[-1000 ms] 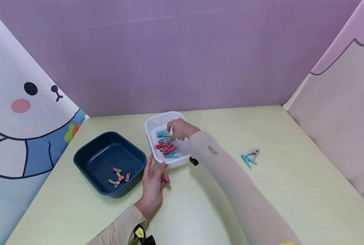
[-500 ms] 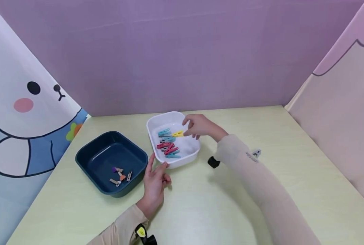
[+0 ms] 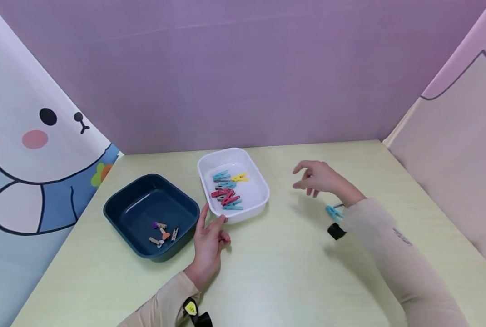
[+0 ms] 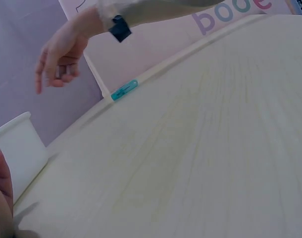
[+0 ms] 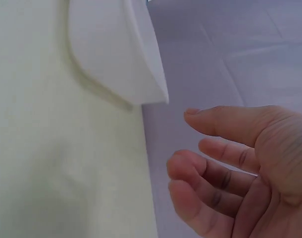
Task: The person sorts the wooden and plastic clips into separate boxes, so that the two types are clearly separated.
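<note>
My right hand (image 3: 317, 177) hangs above the table to the right of the white tray (image 3: 259, 175), fingers loosely bent and holding nothing. In the right wrist view its thumb and fingertips are apart, with the tray wall beyond. My left hand (image 3: 207, 252) touches the tray's near left corner, with straight index finger and thumb. Inside the tray lie a yellow clothespin (image 3: 240, 177), several blue clothespins (image 3: 221, 175) and red clothespins (image 3: 228, 198). Another blue clothespin (image 3: 334, 213) lies on the table under my right forearm; the grey one beside it is mostly hidden.
A dark blue basin (image 3: 124, 200) stands left of the tray, with several small wooden clothespins (image 3: 164, 233) in it. A purple backdrop (image 3: 243, 77) closes off the table's far edge, and printed cloths flank both sides.
My right hand has let go of the yellow clothespin in the white tray and moved right, out over the table. The left hand stays at the tray's corner.
</note>
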Demonstrator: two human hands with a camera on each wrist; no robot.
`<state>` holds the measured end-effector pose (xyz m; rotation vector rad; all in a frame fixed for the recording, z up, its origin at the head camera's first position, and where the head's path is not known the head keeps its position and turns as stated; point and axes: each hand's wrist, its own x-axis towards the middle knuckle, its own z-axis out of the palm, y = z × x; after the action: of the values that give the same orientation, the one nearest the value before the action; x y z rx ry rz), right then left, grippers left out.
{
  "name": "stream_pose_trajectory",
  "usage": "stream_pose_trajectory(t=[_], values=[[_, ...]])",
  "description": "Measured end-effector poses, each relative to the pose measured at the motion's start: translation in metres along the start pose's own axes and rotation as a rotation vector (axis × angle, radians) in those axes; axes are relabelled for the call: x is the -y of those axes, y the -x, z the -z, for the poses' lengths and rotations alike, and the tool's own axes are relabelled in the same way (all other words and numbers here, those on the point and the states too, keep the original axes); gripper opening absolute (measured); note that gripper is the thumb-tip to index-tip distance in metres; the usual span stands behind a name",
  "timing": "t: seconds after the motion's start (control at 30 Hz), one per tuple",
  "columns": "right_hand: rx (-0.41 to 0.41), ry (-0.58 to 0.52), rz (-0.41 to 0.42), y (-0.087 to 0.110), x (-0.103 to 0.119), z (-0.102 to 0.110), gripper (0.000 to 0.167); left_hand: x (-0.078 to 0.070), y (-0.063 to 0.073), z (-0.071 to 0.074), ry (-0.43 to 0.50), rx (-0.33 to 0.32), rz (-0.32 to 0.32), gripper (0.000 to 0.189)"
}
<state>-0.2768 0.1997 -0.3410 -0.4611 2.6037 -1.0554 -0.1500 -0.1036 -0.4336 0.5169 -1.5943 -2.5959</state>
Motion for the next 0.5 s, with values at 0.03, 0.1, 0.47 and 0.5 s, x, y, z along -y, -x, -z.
stream_pose_trajectory(t=[0.03, 0.1, 0.47, 0.5], values=[[0.005, 0.005, -0.006, 0.005, -0.006, 0.001, 0.043, 0.000, 0.000, 0.000, 0.000, 0.000, -0.005, 0.066], [0.016, 0.019, -0.015, 0.017, -0.019, 0.002, 0.045, 0.001, 0.001, 0.001, 0.004, 0.003, -0.010, 0.066], [0.053, 0.124, -0.124, 0.070, -0.069, -0.001, 0.044, 0.002, -0.002, 0.001, 0.002, -0.001, 0.009, 0.064], [0.051, 0.132, -0.132, 0.073, -0.072, -0.001, 0.044, 0.002, -0.002, 0.001, 0.002, -0.001, 0.010, 0.064]])
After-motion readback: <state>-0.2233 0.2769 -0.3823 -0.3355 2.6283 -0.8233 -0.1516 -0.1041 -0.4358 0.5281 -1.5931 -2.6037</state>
